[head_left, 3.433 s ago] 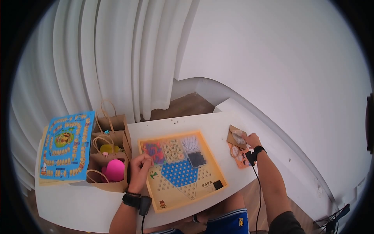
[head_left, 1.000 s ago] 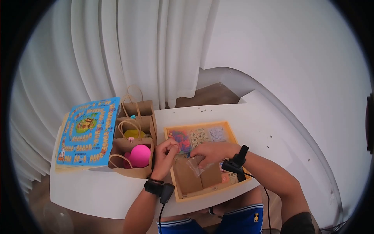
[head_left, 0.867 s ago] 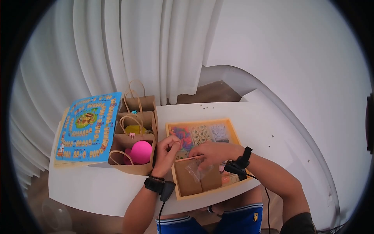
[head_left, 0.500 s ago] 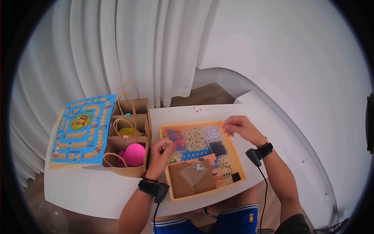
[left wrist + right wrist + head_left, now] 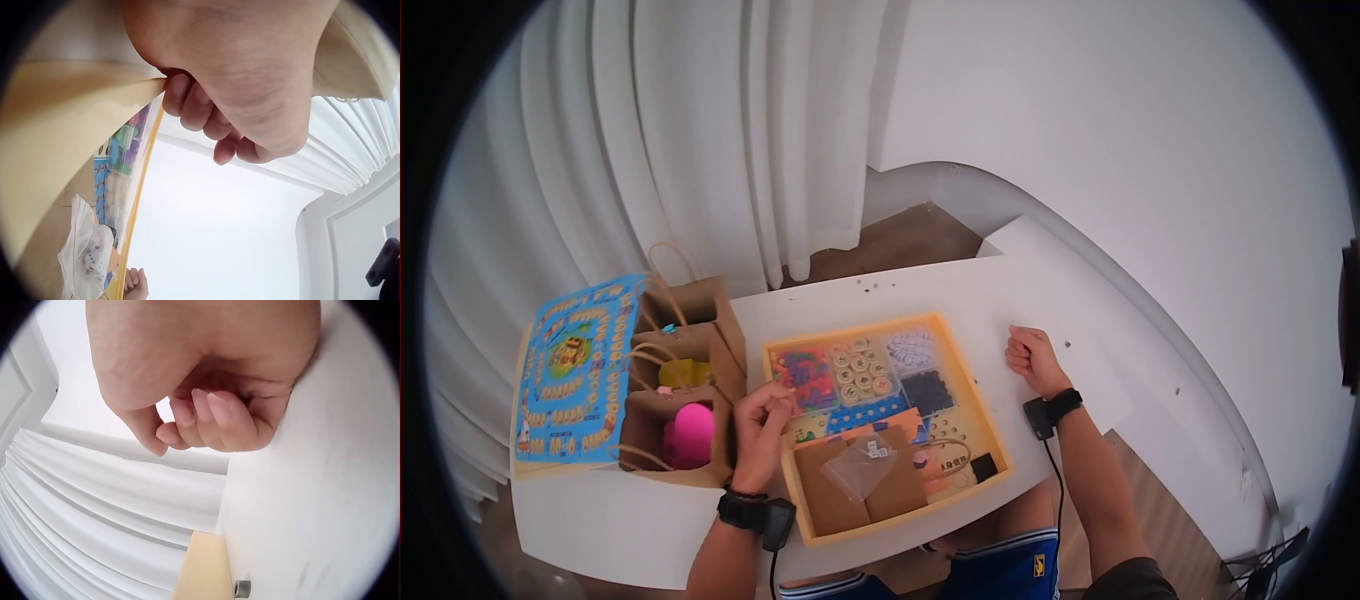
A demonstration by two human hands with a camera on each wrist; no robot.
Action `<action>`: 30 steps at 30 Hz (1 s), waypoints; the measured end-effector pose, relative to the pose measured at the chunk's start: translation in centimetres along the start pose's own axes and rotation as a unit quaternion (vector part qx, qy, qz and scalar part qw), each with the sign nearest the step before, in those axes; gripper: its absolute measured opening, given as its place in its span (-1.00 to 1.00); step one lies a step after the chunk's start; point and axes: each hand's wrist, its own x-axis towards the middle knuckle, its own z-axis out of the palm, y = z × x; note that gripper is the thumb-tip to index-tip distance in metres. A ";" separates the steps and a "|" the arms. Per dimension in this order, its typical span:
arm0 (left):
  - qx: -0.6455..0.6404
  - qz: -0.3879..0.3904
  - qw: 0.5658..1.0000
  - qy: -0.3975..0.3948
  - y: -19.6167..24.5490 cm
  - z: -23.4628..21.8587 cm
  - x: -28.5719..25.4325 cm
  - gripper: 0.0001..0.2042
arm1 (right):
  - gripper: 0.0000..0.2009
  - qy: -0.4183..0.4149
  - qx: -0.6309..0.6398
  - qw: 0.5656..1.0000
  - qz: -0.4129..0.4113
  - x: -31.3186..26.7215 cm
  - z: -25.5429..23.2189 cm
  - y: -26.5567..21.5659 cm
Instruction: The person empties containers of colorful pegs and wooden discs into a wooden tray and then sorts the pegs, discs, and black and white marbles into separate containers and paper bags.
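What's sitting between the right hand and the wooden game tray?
Nothing: in the head view only bare white table separates the right hand from the wooden game tray.

Even, soft daylight is being spread across the head view; the white wall (image 5: 1120, 130) and curtain (image 5: 700, 140) are being rendered bright, nearly washed out. Only faint, short shadows are being cast on the white table (image 5: 880, 290), beside the wooden tray (image 5: 990, 425). Strong fisheye bending is being shown: straight edges are being curved, and a black vignette is being wrapped round each frame. In the left wrist view, the left hand (image 5: 237, 75) is being shown close and slightly soft, with its underside shaded, and the background is being blown out to white. In the right wrist view, the right hand (image 5: 206, 381) is being lit evenly and kept reasonably sharp, while the tabletop is being rendered featureless.
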 end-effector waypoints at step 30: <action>0.553 0.104 0.746 -0.358 6.5 6.6 -7.1 -0.23 | -0.53 0.032 0.056 0.991 -0.115 0.7 -1.0 2.4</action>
